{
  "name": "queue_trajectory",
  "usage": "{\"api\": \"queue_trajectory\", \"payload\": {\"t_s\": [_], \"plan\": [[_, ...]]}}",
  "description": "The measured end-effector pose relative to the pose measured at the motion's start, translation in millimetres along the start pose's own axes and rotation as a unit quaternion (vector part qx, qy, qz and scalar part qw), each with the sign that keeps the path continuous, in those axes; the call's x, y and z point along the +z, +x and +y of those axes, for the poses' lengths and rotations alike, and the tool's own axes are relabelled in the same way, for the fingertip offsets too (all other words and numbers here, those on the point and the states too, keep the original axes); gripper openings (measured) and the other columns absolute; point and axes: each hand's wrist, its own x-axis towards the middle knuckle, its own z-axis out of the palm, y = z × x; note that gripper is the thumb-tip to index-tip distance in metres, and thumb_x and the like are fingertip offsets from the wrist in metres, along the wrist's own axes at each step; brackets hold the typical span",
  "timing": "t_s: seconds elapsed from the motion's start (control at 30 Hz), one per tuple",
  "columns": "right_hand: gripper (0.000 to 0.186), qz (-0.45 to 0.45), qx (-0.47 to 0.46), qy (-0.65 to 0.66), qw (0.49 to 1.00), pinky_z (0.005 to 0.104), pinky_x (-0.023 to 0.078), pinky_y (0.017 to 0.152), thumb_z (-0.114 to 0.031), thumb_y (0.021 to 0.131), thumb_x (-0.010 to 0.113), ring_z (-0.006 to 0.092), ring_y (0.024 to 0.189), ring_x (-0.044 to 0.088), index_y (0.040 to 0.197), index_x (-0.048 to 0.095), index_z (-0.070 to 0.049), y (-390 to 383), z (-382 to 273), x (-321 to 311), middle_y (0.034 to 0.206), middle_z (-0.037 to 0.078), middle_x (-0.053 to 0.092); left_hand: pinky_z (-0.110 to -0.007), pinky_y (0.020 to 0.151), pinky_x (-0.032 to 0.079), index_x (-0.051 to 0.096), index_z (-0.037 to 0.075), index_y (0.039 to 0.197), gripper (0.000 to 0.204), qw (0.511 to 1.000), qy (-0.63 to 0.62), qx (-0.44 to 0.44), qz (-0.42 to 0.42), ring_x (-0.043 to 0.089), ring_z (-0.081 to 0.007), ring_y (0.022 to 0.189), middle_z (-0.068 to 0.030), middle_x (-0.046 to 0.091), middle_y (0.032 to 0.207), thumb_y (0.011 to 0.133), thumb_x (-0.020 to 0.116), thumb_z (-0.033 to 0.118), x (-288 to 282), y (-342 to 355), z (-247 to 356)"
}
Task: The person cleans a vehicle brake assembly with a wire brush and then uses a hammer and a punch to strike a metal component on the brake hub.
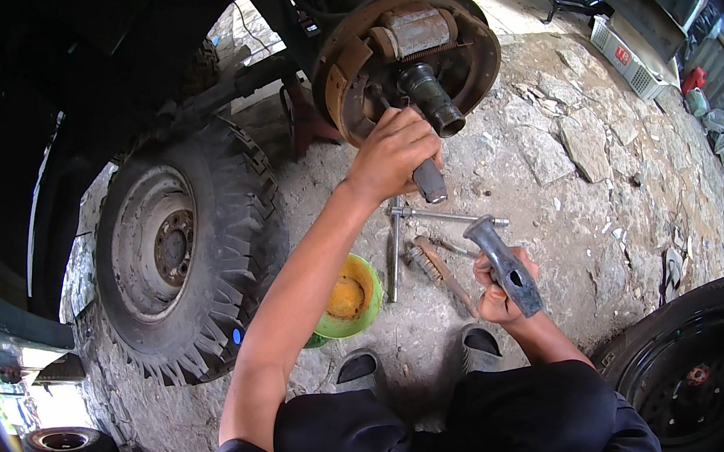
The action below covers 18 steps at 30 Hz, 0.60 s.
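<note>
My left hand (394, 150) is wrapped round the dark handle of a screwdriver (431, 183), with the metal-capped handle end toward me. Its thin shaft reaches into a rusty drum brake assembly (343, 65), left of the protruding hub spindle (430, 100). The exact contact of the tip is hidden. A brake shoe curves along the left side of the backing plate, and a coil spring runs below the block at its top. Lower right, my right hand (495, 298) grips a hammer (508, 265), its dark steel head raised and apart from the screwdriver.
Left stands a large knobby-tyred wheel (152, 239). On the rough stone floor lie a cross-shaped lug wrench (397, 253), a wire brush (442, 272) and a green bowl (369, 313) with yellowish contents. Another wheel (702, 358) lies lower right; a grey crate (629, 57) sits farther back.
</note>
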Motion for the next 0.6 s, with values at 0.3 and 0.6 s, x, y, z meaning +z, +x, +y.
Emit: {"api": "queue_trajectory", "payload": {"t_s": [0.3,0.6], "plan": [[0.056,0.005,0.026,-0.006,1.0,0.0233,0.035,0.045,-0.052,0.09,0.061,0.0079,0.049,0.044,0.095,0.051,0.003,-8.2,5.9,-1.8,0.065,0.006,0.052,-0.035,0.073,0.042,0.057,0.006,0.07,0.016,1.0,0.002,-0.009,-0.017,0.055,-0.0234,0.08,-0.0048,0.055,0.075,0.069,0.073,0.007,0.8,-2.6,-2.1],[0.039,-0.027,-0.062,-0.09,0.994,0.0277,0.042,0.047,-0.031,0.095,0.053,0.0155,0.052,0.052,0.104,0.042,0.005,-7.5,32.1,1.4,0.068,0.01,0.054,-0.034,0.072,0.041,0.057,0.007,0.069,0.015,1.0,0.005,-0.017,-0.019,0.056,-0.0225,0.08,-0.0041,0.055,0.072,0.068,0.072,0.007,3.6,-0.8,-3.1]]}}
